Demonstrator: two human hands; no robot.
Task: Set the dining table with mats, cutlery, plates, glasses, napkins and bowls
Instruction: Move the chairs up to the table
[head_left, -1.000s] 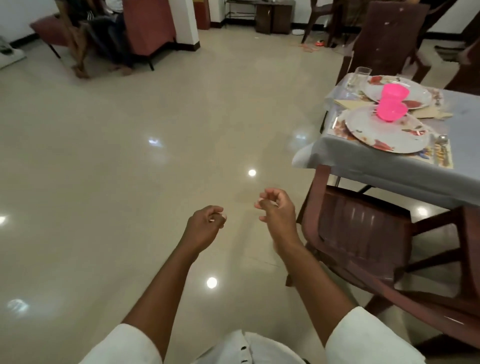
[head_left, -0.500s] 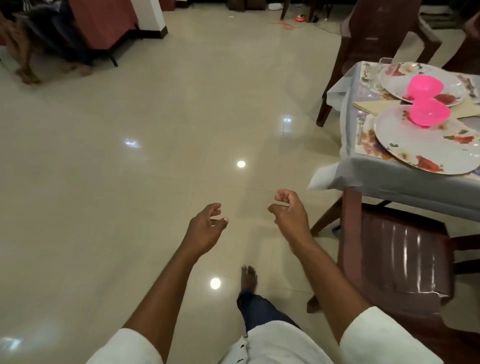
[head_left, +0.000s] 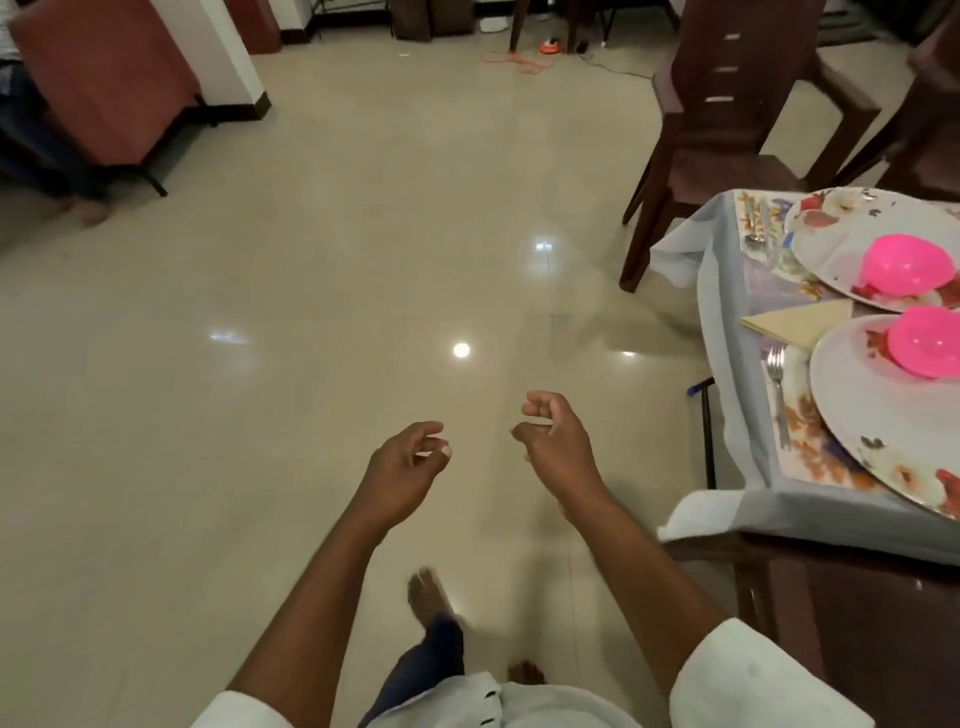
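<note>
Fingers (head_left: 431, 431) curl loosely, brown chair (head_left: 737, 119) beyond table (head_left: 727, 415).

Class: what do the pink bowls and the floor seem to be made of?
Pink bowls: likely plastic; bright uniform colour, smooth soft sheen. Floor: probably polished tile or stone; glossy, mirroring ceiling lights, with faint joint lines.

The floor (head_left: 322, 270) is polished tile, glossy enough to mirror the ceiling lights. A pale cloth tablecloth (head_left: 727, 291) hangs soft and matt over the table edge. The two bowls (head_left: 906, 270) look like bright pink plastic, smooth and slightly shiny. The fork (head_left: 779, 395) is shiny metal. The chairs (head_left: 727, 119) seem dark brown moulded plastic with a dull sheen, and the napkin (head_left: 800, 322) looks like matt paper.
</note>
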